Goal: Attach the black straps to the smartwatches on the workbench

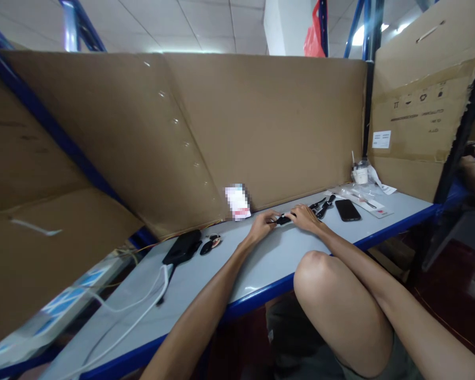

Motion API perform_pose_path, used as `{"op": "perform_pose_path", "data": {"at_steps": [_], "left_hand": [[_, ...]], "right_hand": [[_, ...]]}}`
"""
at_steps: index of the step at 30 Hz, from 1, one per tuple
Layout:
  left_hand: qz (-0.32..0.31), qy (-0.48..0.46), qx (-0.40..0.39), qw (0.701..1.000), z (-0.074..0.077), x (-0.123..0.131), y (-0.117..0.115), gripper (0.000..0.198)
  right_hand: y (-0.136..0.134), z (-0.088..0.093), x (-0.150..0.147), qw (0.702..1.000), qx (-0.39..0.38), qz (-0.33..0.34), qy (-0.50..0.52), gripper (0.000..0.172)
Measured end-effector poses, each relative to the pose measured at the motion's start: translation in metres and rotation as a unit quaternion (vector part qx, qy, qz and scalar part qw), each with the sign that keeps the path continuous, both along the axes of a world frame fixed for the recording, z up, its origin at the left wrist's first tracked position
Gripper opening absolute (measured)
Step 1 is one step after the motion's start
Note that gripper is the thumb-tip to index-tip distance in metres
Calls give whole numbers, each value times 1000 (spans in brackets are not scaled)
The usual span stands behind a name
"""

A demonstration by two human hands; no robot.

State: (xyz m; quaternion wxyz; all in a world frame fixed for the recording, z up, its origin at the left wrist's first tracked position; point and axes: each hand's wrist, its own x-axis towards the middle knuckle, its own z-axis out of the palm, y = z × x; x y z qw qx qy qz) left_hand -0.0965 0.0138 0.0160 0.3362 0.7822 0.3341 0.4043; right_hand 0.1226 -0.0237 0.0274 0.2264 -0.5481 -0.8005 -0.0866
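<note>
My left hand (263,225) has its fingers closed on one end of a small black watch (286,218), low over the grey table. My right hand (306,217) pinches the other end, and the fingers hide part of it. Just beyond my right hand lie more black watches with straps (326,206), partly behind the hand. A black phone (347,210) lies flat to the right of them. Behind my left hand, a blurred-out lit panel (238,202) leans against the cardboard.
A black pouch (183,247), keys with a dark fob (210,244) and white cables (164,285) are on the table's left. Plastic wrapping, a card (374,206) and a lidded cup (361,172) stand at right. Cardboard walls (269,126) enclose the table; my knee (314,269) rises at its blue edge.
</note>
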Motion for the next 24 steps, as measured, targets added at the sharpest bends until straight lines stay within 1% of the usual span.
{"op": "perform_pose_path", "data": {"at_steps": [9,17,24], "left_hand": [[-18,4,-16,1000,0,-6,4,37],[-17,11,-26,999,0,-7,6,35],[-33,14,-49,998,3,-9,4,28]], "right_hand": [[5,-6,-1,1000,4,9,19,49],[-5,3,-3,1000,-19,4,5,49],[-9,9,-3,999,-49,-3,20,52]]}}
